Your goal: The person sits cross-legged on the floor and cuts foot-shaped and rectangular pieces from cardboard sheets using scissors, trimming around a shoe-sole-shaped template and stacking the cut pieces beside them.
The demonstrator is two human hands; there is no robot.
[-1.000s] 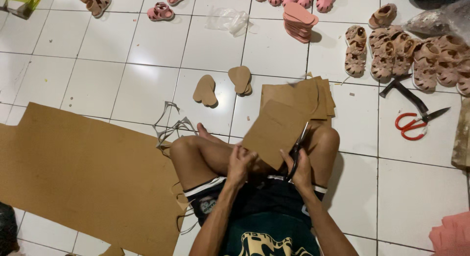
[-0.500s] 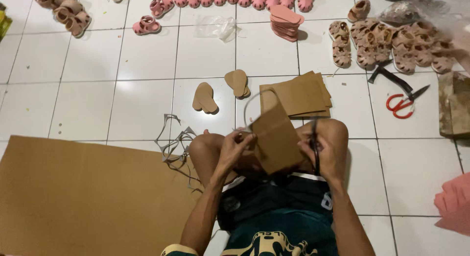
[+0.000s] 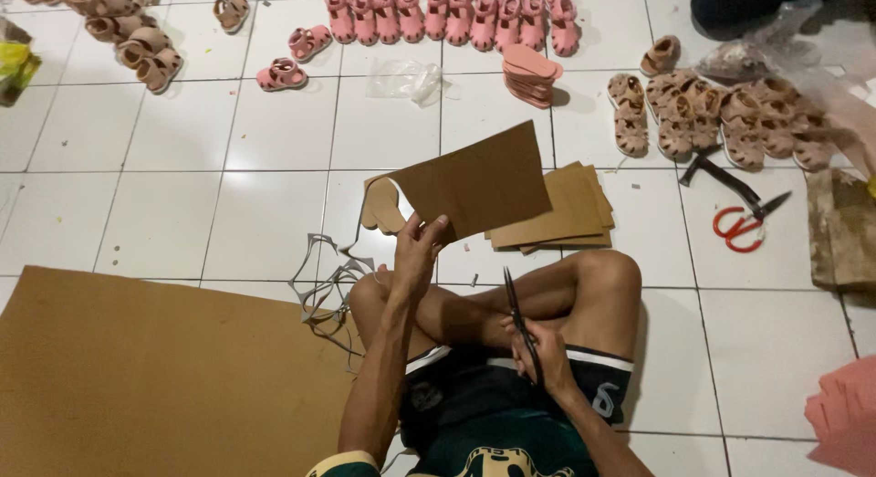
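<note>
The brown cardboard piece [image 3: 479, 185] is being lifted over the crossed legs, pinched at its near edge by the left hand [image 3: 418, 249] — likely for a look at the cut outline. The right hand [image 3: 538, 349] is gripping dark scissors [image 3: 518, 317], blades pointing up. Just beyond — a stack of cardboard sheets [image 3: 570, 212] is lying on the tiled floor [image 3: 246, 212], with offcut strips [image 3: 324, 281] to the left and red-handled scissors [image 3: 744, 223] to the right.

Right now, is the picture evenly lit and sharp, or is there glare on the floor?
Head view: soft glare patches on the glossy white floor tiles; the flat brown cardboard piece in the left hand is sharp; the right hand with black scissors sits dimmer; the top right corner falls into shadow.
</note>
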